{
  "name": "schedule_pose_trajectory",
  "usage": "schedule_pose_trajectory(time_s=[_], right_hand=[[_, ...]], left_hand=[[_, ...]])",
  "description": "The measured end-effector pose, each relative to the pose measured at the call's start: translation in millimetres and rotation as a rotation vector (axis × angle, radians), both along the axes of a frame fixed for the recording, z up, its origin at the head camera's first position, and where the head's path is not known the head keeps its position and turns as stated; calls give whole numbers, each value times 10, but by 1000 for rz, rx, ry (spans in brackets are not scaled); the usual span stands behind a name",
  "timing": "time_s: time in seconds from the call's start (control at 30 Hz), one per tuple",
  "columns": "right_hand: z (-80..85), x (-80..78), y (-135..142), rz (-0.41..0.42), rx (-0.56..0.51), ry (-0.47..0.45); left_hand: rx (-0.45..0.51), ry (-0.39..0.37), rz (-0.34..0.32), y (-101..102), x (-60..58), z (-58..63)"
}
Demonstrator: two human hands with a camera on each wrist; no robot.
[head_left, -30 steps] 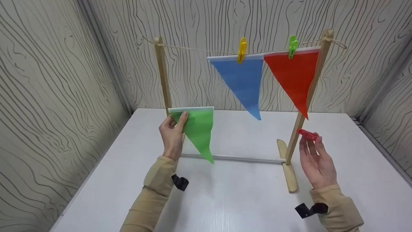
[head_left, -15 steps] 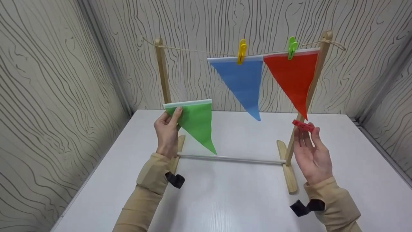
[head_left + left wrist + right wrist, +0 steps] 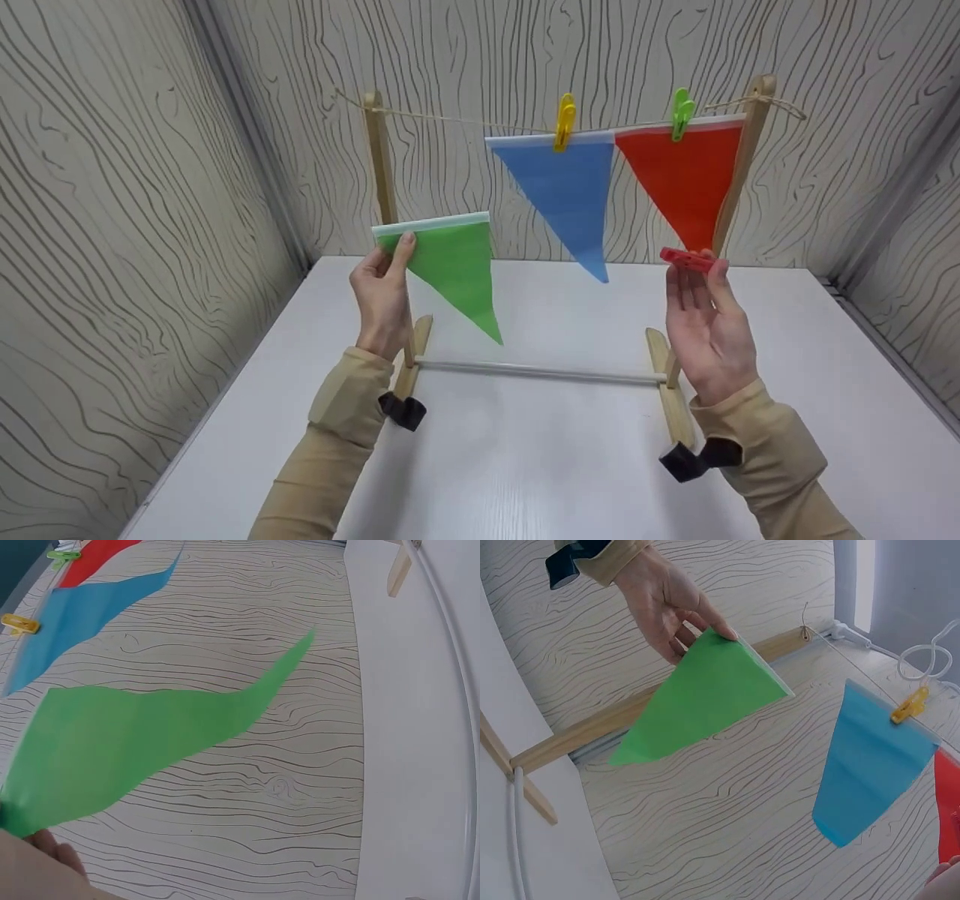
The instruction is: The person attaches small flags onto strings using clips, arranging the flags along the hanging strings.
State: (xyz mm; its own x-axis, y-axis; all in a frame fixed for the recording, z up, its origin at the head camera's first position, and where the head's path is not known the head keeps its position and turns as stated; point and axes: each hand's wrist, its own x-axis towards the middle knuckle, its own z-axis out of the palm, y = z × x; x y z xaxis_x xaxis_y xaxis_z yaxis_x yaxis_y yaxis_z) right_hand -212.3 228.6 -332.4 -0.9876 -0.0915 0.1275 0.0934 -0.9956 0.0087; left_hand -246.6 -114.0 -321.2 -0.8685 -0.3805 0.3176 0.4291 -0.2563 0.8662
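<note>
My left hand point(image 3: 382, 296) pinches a green triangular pennant point(image 3: 457, 259) near the left end of its white top edge, thumb in front. The pennant's tip hangs down to the right, below the string point(image 3: 450, 119). At the right, my right hand point(image 3: 709, 330) holds a red clothespin point(image 3: 686, 259) between thumb and fingertips, palm toward the head camera. The clothespin overlaps the lower tip of a red pennant point(image 3: 690, 176) in the head view; whether they touch I cannot tell. Beside that hangs a blue pennant point(image 3: 562, 191).
A yellow clothespin point(image 3: 565, 122) fixes the blue pennant to the string, and a green clothespin point(image 3: 682, 115) the red one. Wooden posts point(image 3: 381, 165) stand at both ends, joined low by a white rod point(image 3: 540, 370), on a white table point(image 3: 517, 465).
My left hand has raised the green pennant and shifted slightly left. My right hand, with the red clothespin, has moved up and to the left. The hanging pennants stay in place.
</note>
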Motion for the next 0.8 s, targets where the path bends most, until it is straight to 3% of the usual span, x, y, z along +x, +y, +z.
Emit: schedule_pose_trajectory(time_s=[0.23,0.37,0.5,0.8], right_hand=[[282,-66,-204,-79,62,-14],[429,-121,-339,-163,168,5],[530,-193,-470,-225,289,59],[668,-362,-691,-367,516,193]], left_hand=[[-8,25,50,7,9,159],[-57,40,62,-6,-9,249],[-126,38,81,-37,-20,328],[-153,8,81,-138,-63,452]])
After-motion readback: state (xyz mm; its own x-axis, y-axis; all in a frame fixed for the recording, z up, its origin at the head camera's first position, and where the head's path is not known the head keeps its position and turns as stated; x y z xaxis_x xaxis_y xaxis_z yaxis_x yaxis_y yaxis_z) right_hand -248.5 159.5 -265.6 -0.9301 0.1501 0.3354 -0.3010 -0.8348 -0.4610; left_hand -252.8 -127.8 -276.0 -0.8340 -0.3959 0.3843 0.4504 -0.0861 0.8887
